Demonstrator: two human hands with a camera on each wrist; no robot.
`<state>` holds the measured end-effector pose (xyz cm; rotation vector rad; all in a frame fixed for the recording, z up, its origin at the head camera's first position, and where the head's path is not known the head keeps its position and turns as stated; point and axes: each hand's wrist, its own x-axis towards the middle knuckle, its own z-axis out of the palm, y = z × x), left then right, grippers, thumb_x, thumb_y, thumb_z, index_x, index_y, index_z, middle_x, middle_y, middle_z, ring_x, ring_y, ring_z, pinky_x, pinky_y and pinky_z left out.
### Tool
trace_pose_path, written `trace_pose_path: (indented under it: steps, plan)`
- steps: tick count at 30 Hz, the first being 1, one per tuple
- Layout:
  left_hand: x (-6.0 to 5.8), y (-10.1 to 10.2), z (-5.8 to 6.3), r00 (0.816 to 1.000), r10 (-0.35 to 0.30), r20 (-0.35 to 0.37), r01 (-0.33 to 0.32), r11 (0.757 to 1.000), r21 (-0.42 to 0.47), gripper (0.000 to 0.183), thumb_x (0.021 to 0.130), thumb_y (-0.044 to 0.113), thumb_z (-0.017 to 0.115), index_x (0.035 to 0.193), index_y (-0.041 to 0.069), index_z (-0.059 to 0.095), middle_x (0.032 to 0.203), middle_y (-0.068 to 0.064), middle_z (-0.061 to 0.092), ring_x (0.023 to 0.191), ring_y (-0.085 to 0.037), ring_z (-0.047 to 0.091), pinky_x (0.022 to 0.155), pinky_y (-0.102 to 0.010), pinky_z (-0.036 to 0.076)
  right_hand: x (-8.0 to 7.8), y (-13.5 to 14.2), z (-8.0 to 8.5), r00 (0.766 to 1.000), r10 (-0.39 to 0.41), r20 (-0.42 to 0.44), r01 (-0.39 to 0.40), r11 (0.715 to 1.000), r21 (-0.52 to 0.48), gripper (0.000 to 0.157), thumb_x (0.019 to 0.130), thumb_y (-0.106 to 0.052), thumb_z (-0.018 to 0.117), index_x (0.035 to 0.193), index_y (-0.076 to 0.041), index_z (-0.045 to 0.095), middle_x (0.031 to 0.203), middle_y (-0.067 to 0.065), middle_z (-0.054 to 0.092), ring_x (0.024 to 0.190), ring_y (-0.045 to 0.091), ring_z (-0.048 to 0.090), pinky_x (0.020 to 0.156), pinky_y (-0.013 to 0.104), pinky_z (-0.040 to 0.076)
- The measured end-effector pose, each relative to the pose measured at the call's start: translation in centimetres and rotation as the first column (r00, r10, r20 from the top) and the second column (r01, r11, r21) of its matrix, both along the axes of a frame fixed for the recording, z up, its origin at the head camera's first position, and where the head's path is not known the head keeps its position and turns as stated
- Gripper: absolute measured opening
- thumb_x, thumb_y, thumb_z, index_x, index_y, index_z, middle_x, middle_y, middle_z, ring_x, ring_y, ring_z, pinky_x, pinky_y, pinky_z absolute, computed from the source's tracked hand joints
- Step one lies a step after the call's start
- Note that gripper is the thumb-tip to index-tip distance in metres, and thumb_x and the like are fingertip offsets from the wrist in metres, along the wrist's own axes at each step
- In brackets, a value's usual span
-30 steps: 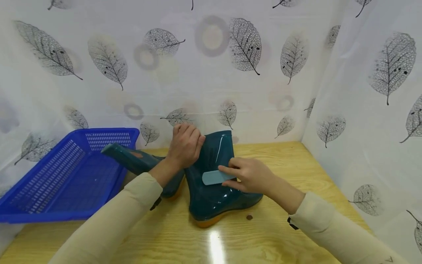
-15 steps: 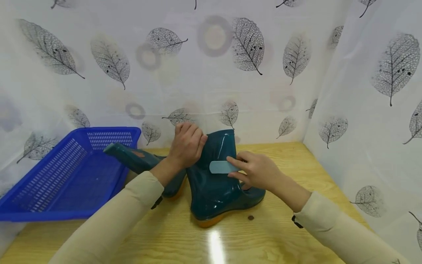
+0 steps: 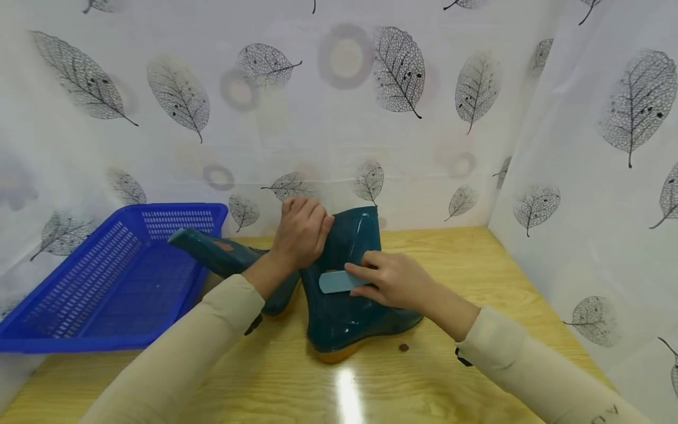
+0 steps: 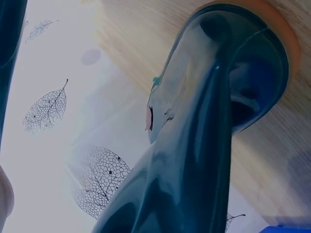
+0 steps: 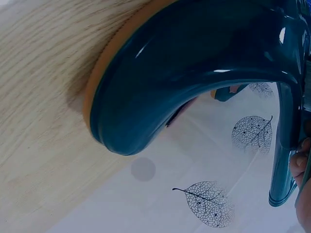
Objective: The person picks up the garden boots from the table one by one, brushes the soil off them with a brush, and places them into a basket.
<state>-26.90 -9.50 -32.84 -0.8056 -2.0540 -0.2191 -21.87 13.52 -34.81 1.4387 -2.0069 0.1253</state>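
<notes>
A dark green rubber boot (image 3: 344,321) with an orange sole stands on the table. My left hand (image 3: 302,232) grips the top of its shaft. My right hand (image 3: 392,280) pinches a pale blue flat, round-ended bar (image 3: 336,282) against the boot's shaft; its underside is hidden. In the right wrist view, the boot's toe (image 5: 141,92) fills the upper middle and part of the right hand (image 5: 302,167) shows at the edge. Left of the gripped boot, a second green boot (image 3: 233,259) leans its shaft over a basket's rim, and it fills the left wrist view.
A blue plastic basket (image 3: 113,341) with slotted walls stands at the left. A small dark brown spot (image 3: 404,348) marks the wooden table (image 3: 455,377) in front of the boot's toe. White leaf-print sheets (image 3: 318,135) enclose the back and right.
My right hand moved the pale blue bar rightward and up along the shaft, then back left and down. My left hand keeps its grip, and the boots stay in place.
</notes>
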Motion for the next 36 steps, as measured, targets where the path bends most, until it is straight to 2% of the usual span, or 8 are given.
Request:
trace_pose_path:
  steps: [6, 11, 14, 21, 27, 32, 36]
  plan:
    - [0.0, 0.0, 0.2, 1.000, 0.009, 0.002, -0.009, 1.000, 0.002, 0.039, 0.102, 0.032, 0.026, 0.080, 0.009, 0.050, 0.081, -0.006, 0.049, 0.084, -0.026, 0.043, 0.080, -0.043, 0.027, 0.0, 0.7, 0.6, 0.998, -0.054, -0.019, 0.053, 0.998, -0.028, 0.046, 0.078, -0.042, 0.072, 0.113, -0.014, 0.068, 0.081, 0.000, 0.055, 0.056, 0.005, 0.042, 0.048, 0.016, 0.036]
    - [-0.1, 0.0, 0.2, 1.000, 0.014, 0.026, -0.014, 1.000, 0.010, 0.039, 0.102, 0.033, 0.026, 0.081, 0.009, 0.050, 0.083, -0.006, 0.050, 0.088, -0.025, 0.043, 0.082, -0.043, 0.027, -0.1, 2.5, 1.4, 0.998, -0.069, -0.014, 0.068, 0.995, -0.072, 0.049, 0.071, -0.039, 0.078, 0.111, -0.012, 0.069, 0.081, 0.002, 0.056, 0.056, 0.007, 0.043, 0.048, 0.018, 0.038]
    - [-0.2, 0.0, 0.1, 0.999, 0.019, 0.038, -0.019, 1.000, 0.006, 0.037, 0.102, 0.031, 0.029, 0.080, 0.009, 0.050, 0.082, -0.006, 0.049, 0.087, -0.026, 0.043, 0.082, -0.043, 0.026, -0.1, 3.2, 1.7, 0.999, -0.043, 0.000, 0.043, 0.997, -0.059, 0.049, 0.069, -0.038, 0.079, 0.110, -0.012, 0.070, 0.080, 0.002, 0.056, 0.057, 0.007, 0.043, 0.049, 0.019, 0.039]
    - [-0.3, 0.0, -0.2, 0.999, 0.027, 0.035, -0.028, 1.000, 0.010, 0.028, 0.098, 0.026, 0.040, 0.079, 0.009, 0.050, 0.080, -0.006, 0.050, 0.087, -0.026, 0.044, 0.082, -0.043, 0.027, 0.6, 3.1, 1.4, 0.999, 0.034, 0.017, -0.034, 0.999, 0.039, 0.044, 0.074, -0.040, 0.075, 0.110, -0.015, 0.070, 0.081, 0.001, 0.056, 0.058, 0.005, 0.043, 0.050, 0.016, 0.039]
    - [-0.3, 0.0, -0.1, 0.998, 0.037, 0.053, -0.037, 0.999, 0.011, 0.035, 0.101, 0.029, 0.033, 0.080, 0.009, 0.050, 0.081, -0.007, 0.050, 0.087, -0.026, 0.044, 0.081, -0.043, 0.026, 0.7, 2.9, 1.2, 0.997, 0.067, 0.025, -0.068, 0.997, 0.035, 0.043, 0.074, -0.041, 0.075, 0.109, -0.016, 0.070, 0.082, 0.000, 0.055, 0.057, 0.004, 0.042, 0.049, 0.014, 0.038]
    - [-0.2, 0.0, 0.0, 0.998, 0.042, 0.057, -0.042, 0.999, 0.011, 0.031, 0.100, 0.027, 0.037, 0.079, 0.009, 0.050, 0.081, -0.007, 0.050, 0.088, -0.026, 0.043, 0.081, -0.043, 0.026, 1.0, 2.1, 0.9, 0.994, 0.109, 0.016, -0.109, 0.993, 0.050, 0.042, 0.075, -0.043, 0.074, 0.108, -0.017, 0.070, 0.077, -0.002, 0.052, 0.057, 0.003, 0.042, 0.049, 0.013, 0.038]
    - [-0.2, 0.0, 0.1, 0.998, 0.041, 0.047, -0.041, 0.999, 0.005, 0.032, 0.100, 0.028, 0.035, 0.079, 0.009, 0.050, 0.081, -0.007, 0.050, 0.087, -0.026, 0.043, 0.081, -0.044, 0.026, 1.4, 1.5, 0.6, 0.993, 0.119, -0.004, -0.118, 0.991, 0.066, 0.041, 0.077, -0.043, 0.072, 0.108, -0.017, 0.070, 0.076, -0.003, 0.051, 0.057, 0.003, 0.040, 0.049, 0.012, 0.036]
